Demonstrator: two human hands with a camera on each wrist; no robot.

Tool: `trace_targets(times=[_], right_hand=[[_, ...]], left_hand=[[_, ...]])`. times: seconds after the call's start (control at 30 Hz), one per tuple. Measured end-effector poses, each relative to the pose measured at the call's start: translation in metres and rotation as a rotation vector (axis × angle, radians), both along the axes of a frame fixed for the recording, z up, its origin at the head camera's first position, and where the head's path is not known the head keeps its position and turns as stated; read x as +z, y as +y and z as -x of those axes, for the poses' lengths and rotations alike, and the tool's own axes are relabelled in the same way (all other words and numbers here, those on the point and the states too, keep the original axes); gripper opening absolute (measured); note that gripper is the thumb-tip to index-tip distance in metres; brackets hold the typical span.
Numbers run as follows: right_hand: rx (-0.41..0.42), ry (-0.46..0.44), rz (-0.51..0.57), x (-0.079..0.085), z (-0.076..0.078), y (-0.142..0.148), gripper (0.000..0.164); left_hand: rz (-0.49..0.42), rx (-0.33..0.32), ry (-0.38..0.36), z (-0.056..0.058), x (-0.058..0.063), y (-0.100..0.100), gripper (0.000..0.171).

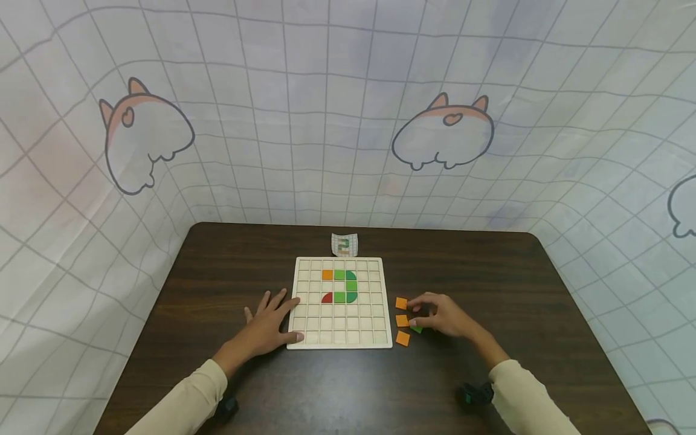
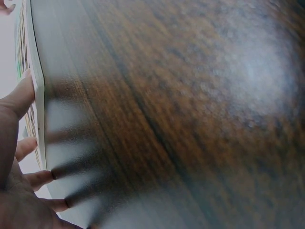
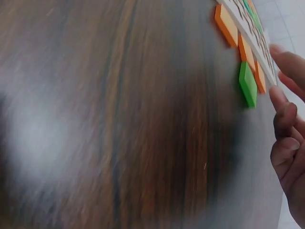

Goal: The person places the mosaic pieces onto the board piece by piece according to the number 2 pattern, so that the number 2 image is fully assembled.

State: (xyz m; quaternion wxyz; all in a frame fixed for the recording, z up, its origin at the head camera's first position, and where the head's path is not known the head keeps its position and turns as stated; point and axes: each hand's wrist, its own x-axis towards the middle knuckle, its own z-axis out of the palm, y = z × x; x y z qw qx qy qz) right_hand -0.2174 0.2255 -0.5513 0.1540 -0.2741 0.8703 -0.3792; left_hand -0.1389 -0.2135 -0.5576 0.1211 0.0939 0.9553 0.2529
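Observation:
A cream grid board [image 1: 339,326] lies on the table with coloured tiles in its upper middle: an orange square [image 1: 327,275], a red quarter-round [image 1: 327,298] and several green pieces [image 1: 351,286]. My left hand [image 1: 262,331] rests at the board's left edge, fingers spread, thumb and index fingertip on its rim. My right hand [image 1: 443,315] hovers right of the board beside three loose orange square tiles [image 1: 402,338]. Its fingers are bent and thumb and index stand apart, with nothing visible between them. A green square tile [image 3: 247,86] lies near the orange ones, partly hidden in the head view.
A small paper card [image 1: 345,245] with a printed pattern lies just beyond the board's far edge. The dark wooden table [image 1: 234,260] is enclosed by white grid-patterned cloth [image 1: 304,139]. Dark devices [image 1: 475,394] sit at both wrists.

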Motion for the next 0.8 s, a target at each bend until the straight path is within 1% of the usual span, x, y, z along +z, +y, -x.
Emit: trace_targets(times=[0.2,0.37,0.63,0.73,0.8], right_hand=[[0.05,-0.035,-0.072,-0.003,-0.005,0.014,0.046],[0.099,-0.059,-0.093,-0.002,-0.007,0.018,0.049],[0.178,-0.098,-0.118,0.0,-0.003,0.02,0.046],[0.187,-0.098,-0.113,-0.001,0.0,0.019,0.042],[0.178,-0.087,-0.112,-0.002,0.001,0.018,0.039]], left_hand=[[-0.002,-0.002,-0.005,-0.001,0.0,0.0,0.084],[-0.004,-0.003,-0.006,-0.001,0.001,0.001,0.083],[0.0,0.004,-0.006,0.0,0.002,0.001,0.083],[0.001,0.005,-0.006,0.0,0.001,0.0,0.083],[0.0,0.003,-0.007,0.0,0.001,0.0,0.084]])
